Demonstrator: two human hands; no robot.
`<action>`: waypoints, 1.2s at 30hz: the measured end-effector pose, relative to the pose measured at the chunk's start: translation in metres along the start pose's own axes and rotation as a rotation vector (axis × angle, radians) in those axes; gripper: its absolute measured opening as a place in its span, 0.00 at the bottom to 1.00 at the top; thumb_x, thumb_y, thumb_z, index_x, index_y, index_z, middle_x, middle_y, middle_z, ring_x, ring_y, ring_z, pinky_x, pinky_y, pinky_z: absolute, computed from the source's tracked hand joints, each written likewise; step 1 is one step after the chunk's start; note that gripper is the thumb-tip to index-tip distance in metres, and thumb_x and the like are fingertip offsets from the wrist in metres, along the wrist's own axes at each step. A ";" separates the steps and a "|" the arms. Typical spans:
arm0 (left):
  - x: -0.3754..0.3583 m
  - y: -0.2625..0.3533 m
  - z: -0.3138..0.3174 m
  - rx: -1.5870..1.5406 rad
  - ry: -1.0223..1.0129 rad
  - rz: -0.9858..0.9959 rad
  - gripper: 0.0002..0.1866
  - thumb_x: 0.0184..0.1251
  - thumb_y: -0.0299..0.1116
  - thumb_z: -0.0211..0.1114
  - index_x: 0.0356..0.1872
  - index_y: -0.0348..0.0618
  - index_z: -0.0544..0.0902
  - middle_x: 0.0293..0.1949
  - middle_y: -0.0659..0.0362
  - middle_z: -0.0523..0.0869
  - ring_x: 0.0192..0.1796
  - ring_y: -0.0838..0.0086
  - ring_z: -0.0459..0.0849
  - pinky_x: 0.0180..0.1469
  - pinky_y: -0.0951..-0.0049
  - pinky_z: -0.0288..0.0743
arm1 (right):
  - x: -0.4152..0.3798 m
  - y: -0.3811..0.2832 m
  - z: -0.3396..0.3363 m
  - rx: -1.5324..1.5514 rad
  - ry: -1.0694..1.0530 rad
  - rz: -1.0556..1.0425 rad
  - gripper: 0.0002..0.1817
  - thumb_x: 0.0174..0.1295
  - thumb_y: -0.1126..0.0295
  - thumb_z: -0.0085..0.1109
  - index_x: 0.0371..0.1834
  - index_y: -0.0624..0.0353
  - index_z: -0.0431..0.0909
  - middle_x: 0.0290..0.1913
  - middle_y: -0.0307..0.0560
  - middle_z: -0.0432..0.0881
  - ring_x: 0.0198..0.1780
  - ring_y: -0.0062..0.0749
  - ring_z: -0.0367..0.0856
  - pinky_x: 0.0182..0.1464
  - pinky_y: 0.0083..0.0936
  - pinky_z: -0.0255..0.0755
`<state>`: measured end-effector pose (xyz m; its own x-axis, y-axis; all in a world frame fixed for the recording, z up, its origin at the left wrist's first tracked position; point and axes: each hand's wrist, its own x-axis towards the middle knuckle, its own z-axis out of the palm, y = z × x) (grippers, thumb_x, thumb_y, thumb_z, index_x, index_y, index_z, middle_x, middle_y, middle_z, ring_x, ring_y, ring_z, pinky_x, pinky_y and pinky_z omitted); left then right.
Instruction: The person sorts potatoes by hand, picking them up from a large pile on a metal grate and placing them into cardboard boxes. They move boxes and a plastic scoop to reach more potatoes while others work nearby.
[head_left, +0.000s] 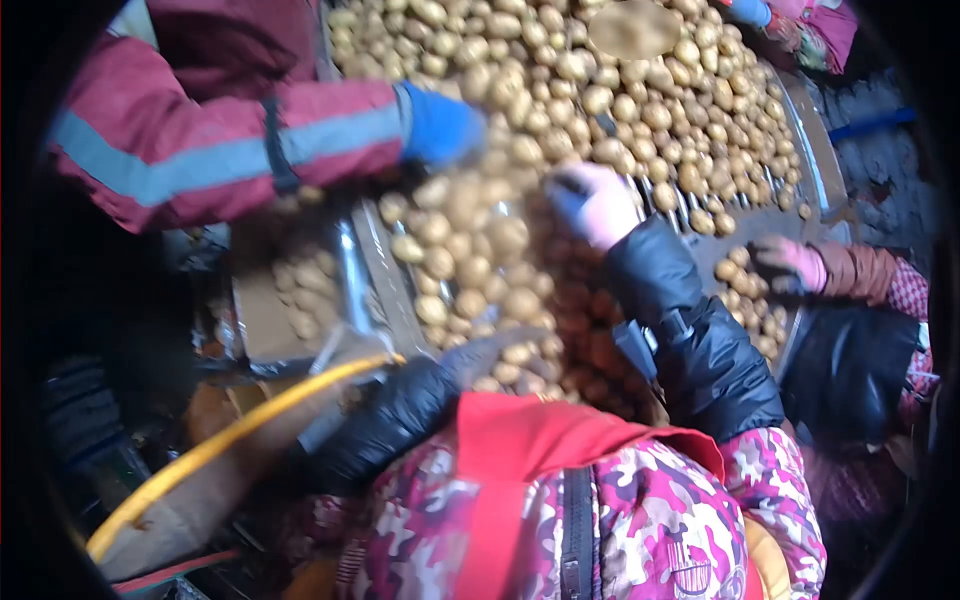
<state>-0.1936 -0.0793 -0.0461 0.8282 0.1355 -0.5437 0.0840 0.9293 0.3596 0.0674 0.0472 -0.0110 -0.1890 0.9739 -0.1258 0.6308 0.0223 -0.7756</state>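
Observation:
Many potatoes [470, 230] lie heaped in front of me, and those near the middle are smeared by motion. My right hand [595, 205], in a pink glove with dark fingers, reaches forward over the heap. Its fingers are blurred and point down towards the potatoes, so their grip does not show. Closer to my body, my left hand [490, 352], in a greyish glove, is at the near edge of the potatoes. Motion blur hides its fingers too. Black sleeve covers reach up both my forearms.
A co-worker's blue-gloved hand [440, 125] reaches in from the left. Another person's pink-gloved hand [790, 262] is at the right edge, with a further sleeve [825, 35] at top right. A yellow rim [250, 425] curves at lower left, below a chute [280, 330] holding potatoes.

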 end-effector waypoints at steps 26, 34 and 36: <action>-0.004 -0.020 -0.018 -0.141 -0.022 0.045 0.35 0.81 0.49 0.59 0.82 0.52 0.63 0.71 0.46 0.79 0.63 0.58 0.85 0.65 0.57 0.82 | -0.013 -0.037 0.023 -0.321 -0.215 0.062 0.14 0.70 0.65 0.58 0.52 0.58 0.84 0.46 0.62 0.89 0.52 0.56 0.90 0.54 0.47 0.82; 0.003 -0.019 -0.022 -0.188 -0.017 0.035 0.33 0.81 0.52 0.59 0.80 0.51 0.66 0.69 0.47 0.81 0.62 0.55 0.87 0.62 0.55 0.85 | -0.113 -0.039 0.025 -0.099 -0.130 -0.223 0.25 0.71 0.53 0.63 0.65 0.57 0.78 0.48 0.58 0.86 0.50 0.54 0.86 0.51 0.44 0.80; 0.001 -0.019 -0.019 -0.204 -0.019 0.040 0.32 0.81 0.53 0.59 0.79 0.50 0.67 0.68 0.47 0.81 0.61 0.55 0.87 0.61 0.54 0.85 | -0.127 -0.063 0.024 -0.224 -0.292 -0.495 0.27 0.71 0.57 0.62 0.69 0.59 0.74 0.51 0.57 0.82 0.53 0.55 0.83 0.54 0.46 0.78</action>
<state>-0.2052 -0.0905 -0.0683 0.8389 0.1692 -0.5173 -0.0613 0.9738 0.2190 0.0339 -0.0833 0.0387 -0.6782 0.7344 0.0275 0.5524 0.5341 -0.6400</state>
